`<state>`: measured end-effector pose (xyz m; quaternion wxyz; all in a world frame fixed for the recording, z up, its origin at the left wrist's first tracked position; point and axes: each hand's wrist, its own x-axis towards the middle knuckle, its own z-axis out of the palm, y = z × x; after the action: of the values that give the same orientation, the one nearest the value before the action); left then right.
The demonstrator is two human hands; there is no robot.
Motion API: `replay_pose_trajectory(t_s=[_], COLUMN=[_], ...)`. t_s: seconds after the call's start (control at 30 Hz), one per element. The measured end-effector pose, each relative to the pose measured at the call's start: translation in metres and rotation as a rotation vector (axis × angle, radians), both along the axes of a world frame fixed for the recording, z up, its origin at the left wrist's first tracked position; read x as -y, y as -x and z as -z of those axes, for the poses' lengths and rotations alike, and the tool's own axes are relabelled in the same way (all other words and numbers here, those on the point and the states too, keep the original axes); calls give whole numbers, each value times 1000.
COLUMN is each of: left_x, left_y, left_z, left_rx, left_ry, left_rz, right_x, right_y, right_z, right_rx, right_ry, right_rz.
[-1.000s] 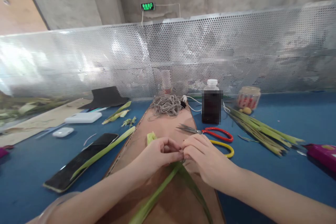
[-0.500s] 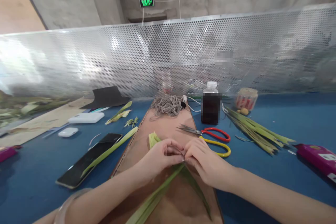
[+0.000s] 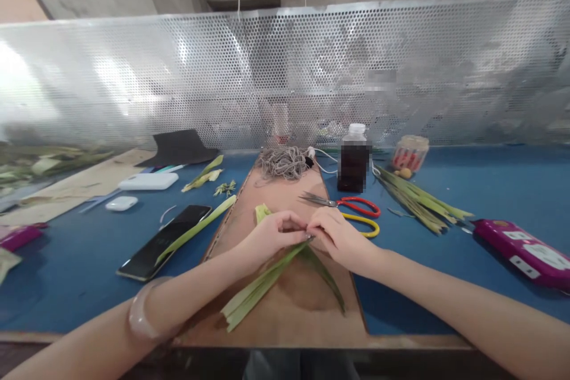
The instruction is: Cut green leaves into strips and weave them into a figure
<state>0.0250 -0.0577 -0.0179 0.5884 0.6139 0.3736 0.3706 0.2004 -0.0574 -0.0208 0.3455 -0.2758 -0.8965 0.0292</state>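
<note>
Over the brown board point(image 3: 294, 314), my left hand point(image 3: 269, 240) and my right hand point(image 3: 341, 240) meet, fingertips pinched together on a bundle of green leaf strips point(image 3: 271, 285). The strips fan out below the fingers toward the board's near edge, and a pale leaf end point(image 3: 262, 212) shows behind my left hand. Something small and shiny is at the fingertips, too small to make out. Just beyond my right hand lie scissors point(image 3: 363, 206) with one red and one yellow handle, blades pointing left.
Grey cord point(image 3: 285, 162) is heaped at the board's far end. To the right are a dark bottle point(image 3: 352, 166), leaf strips point(image 3: 418, 199), a jar point(image 3: 410, 153) and a magenta packet point(image 3: 521, 252). A phone point(image 3: 167, 240) with a leaf across it and a white case point(image 3: 122, 203) lie left.
The view has tilted down, so the table's near edge now shows and things sit higher in the picture. Both hands remain pinched together on the leaf strips.
</note>
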Motion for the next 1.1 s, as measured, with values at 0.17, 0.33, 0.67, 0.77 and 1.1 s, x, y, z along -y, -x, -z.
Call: replay_pose_trajectory(t_s=[0.17,0.33,0.67,0.77,1.1], left_x=[-8,-13,-6,-8,-8], left_y=[3,0,-1,0,0], left_z=[5,7,9,7,3], left_rx=[38,82,191,226,212], left_ry=[85,73,23,81,39], left_rz=[-52,-57,-77,-100,39], right_x=[-7,-7,-3,-4,1], right_y=[4,4,7,9,4], right_z=[1,2,0,0,7], right_rx=[-31,-55,-11,-12,-57], right_ry=[-29,-55,-84,-55,-15], right_rz=[8,45,62,94,134])
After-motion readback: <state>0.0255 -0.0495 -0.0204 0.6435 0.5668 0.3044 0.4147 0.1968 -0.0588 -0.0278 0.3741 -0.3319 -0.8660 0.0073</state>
